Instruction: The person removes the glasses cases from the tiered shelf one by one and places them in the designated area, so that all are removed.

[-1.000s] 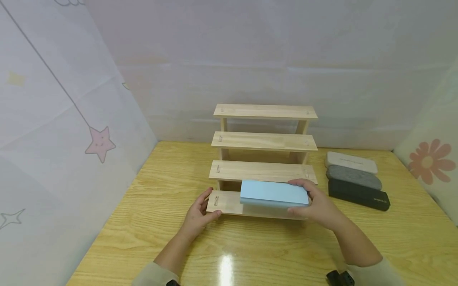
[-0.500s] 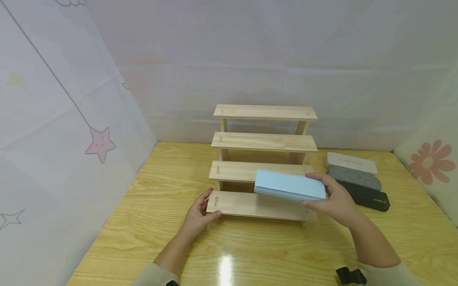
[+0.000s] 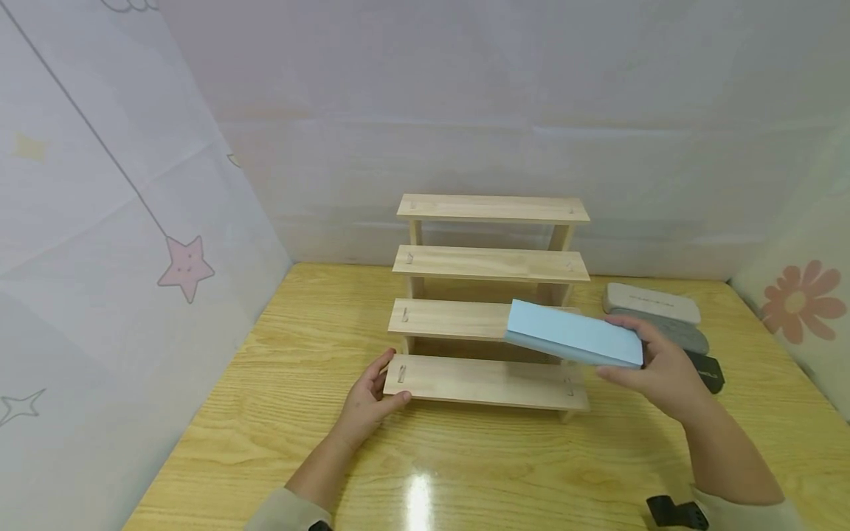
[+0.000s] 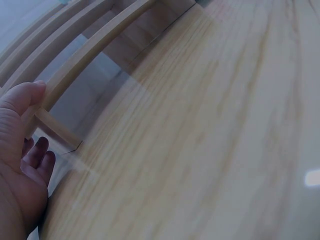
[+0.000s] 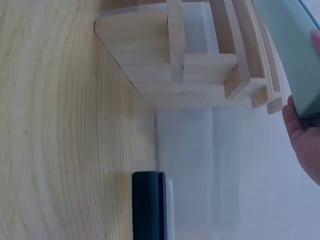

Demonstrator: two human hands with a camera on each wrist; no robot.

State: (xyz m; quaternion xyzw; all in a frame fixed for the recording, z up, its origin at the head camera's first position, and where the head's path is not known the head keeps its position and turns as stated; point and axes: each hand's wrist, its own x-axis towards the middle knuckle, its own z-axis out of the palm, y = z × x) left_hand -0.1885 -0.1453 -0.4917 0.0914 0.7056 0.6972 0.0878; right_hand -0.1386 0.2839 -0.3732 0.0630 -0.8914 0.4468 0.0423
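A light-blue glasses case (image 3: 572,333) is gripped at its right end by my right hand (image 3: 666,377), thumb in front and fingers behind. It hangs tilted in the air over the right side of a four-tier wooden display rack (image 3: 488,262). In the right wrist view, the blue case (image 5: 292,57) shows at the upper right, above the rack. My left hand (image 3: 367,402) holds the left end of the rack's lowest shelf (image 3: 485,381), thumb at the front edge. The left wrist view shows that hand (image 4: 20,165) with its lower fingers curled beneath the shelf.
Right of the rack, a white case (image 3: 652,301), a grey felt case (image 3: 687,335) and a black case (image 3: 707,371) lie in a row on the wooden table (image 3: 279,383). My right hand partly covers the grey and black ones. A patterned cloth (image 3: 465,88) hangs behind.
My right hand has carried the blue case up and to the right, from above the lowest shelf, and the case has tilted. My left hand and the rack have stayed in place.
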